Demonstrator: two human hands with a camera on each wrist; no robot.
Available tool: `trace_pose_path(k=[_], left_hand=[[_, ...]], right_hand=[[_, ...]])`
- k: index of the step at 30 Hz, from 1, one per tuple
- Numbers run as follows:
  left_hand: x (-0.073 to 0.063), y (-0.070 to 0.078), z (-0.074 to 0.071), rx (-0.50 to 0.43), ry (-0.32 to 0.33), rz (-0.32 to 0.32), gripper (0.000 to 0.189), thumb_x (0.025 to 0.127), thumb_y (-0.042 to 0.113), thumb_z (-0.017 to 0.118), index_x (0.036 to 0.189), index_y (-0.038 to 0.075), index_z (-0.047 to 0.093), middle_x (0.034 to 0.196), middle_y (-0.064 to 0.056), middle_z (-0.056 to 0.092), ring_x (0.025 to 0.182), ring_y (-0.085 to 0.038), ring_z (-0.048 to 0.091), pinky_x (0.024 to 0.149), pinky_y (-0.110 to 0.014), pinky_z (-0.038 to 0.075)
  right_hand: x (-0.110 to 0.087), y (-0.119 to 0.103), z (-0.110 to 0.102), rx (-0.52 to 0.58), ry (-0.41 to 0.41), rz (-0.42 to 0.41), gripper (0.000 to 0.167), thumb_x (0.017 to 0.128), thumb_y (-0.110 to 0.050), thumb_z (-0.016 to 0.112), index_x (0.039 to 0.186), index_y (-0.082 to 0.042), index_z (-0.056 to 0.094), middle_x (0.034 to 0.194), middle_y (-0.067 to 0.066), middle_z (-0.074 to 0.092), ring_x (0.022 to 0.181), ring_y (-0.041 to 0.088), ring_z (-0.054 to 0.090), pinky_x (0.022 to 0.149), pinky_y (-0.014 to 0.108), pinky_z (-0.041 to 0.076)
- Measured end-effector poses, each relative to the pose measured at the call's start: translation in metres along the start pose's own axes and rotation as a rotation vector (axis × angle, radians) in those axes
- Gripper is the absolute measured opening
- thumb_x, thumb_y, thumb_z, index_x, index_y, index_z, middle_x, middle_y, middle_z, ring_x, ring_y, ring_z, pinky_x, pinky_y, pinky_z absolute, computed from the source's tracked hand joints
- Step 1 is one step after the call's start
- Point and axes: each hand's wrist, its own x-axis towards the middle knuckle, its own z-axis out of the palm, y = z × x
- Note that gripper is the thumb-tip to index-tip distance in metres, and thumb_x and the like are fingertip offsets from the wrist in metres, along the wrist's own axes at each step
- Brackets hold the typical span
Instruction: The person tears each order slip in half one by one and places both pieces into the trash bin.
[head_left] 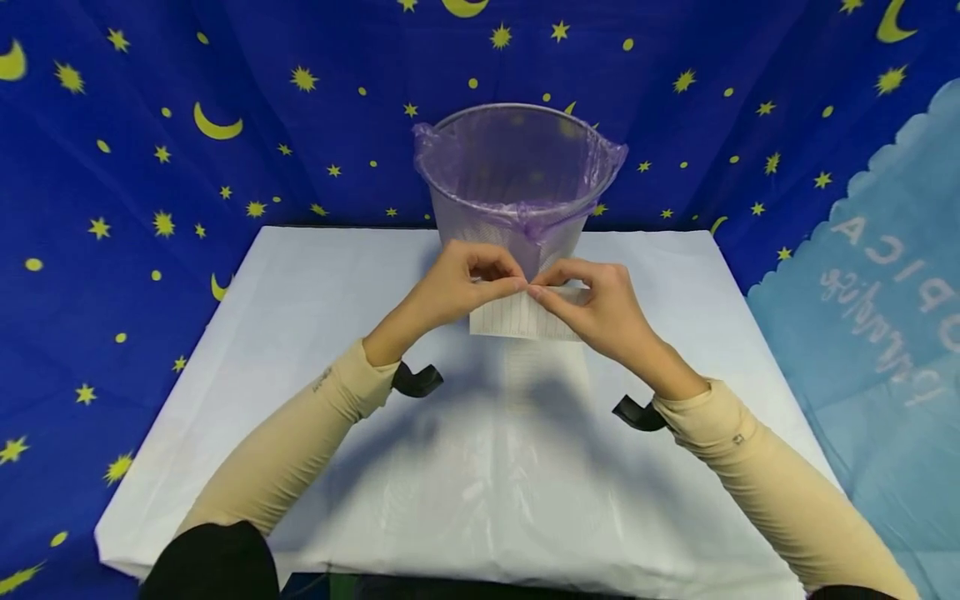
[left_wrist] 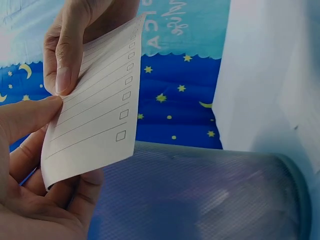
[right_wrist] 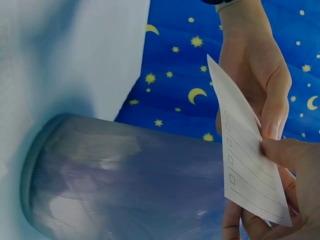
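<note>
A white checklist sheet (head_left: 517, 321), printed with ruled lines and a column of small square boxes, is held up in front of the bin. My left hand (head_left: 468, 282) pinches its edge between thumb and fingers. Close beside it, the right hand (head_left: 600, 304) pinches the same edge, and the thumb tips nearly meet. In the left wrist view the sheet (left_wrist: 95, 115) is slightly curved, with fingers behind it. The right wrist view shows the sheet (right_wrist: 252, 167) in one piece at its visible side; the pinched edge is partly hidden by the thumbs.
Behind the hands stands a mesh wastebasket (head_left: 465, 221) lined with a purple plastic bag (head_left: 607, 162) folded over its rim. It is on a white-covered table (head_left: 337, 283). A blue curtain (head_left: 262, 175) with stars and moons hangs behind. A faint lined rectangle (head_left: 547, 371) shows on the table below the sheet.
</note>
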Motion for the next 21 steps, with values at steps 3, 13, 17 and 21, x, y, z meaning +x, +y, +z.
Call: trace_pose_path(k=[3, 13, 17, 21], left_hand=[[0.003, 0.009, -0.007, 0.017, 0.019, 0.013, 0.006, 0.098, 0.008, 0.076, 0.095, 0.004, 0.080, 0.089, -0.005, 0.077, 0.074, -0.020, 0.067, 0.069, -0.029, 0.053], [0.023, 0.034, -0.025, 0.042, 0.029, 0.026, 0.006, 0.098, 0.007, 0.075, 0.095, 0.005, 0.079, 0.091, -0.008, 0.077, 0.075, -0.020, 0.070, 0.071, -0.029, 0.056], [0.032, 0.044, -0.032, 0.049, 0.036, 0.041, 0.006, 0.098, 0.007, 0.075, 0.095, 0.004, 0.079, 0.089, -0.009, 0.077, 0.072, -0.020, 0.069, 0.068, -0.028, 0.054], [0.038, 0.050, -0.039, 0.071, 0.040, 0.064, 0.006, 0.098, 0.009, 0.076, 0.094, 0.005, 0.079, 0.088, -0.007, 0.077, 0.070, -0.020, 0.067, 0.066, -0.028, 0.052]], right_hand=[[0.010, -0.006, -0.005, -0.008, 0.000, -0.019, 0.002, 0.095, -0.011, 0.080, 0.097, -0.011, 0.082, 0.091, -0.001, 0.080, 0.088, 0.014, 0.074, 0.081, 0.022, 0.054], [0.039, -0.022, -0.023, -0.034, 0.018, -0.035, 0.007, 0.095, -0.015, 0.080, 0.097, -0.008, 0.082, 0.091, 0.000, 0.080, 0.090, 0.012, 0.074, 0.081, 0.020, 0.052], [0.050, -0.026, -0.029, -0.054, 0.027, -0.034, 0.009, 0.096, -0.017, 0.080, 0.096, -0.009, 0.082, 0.090, -0.001, 0.080, 0.086, 0.009, 0.072, 0.072, 0.019, 0.049], [0.060, -0.030, -0.035, -0.060, 0.024, -0.039, 0.009, 0.097, -0.019, 0.079, 0.096, -0.010, 0.082, 0.091, -0.002, 0.080, 0.085, 0.007, 0.072, 0.070, 0.019, 0.049]])
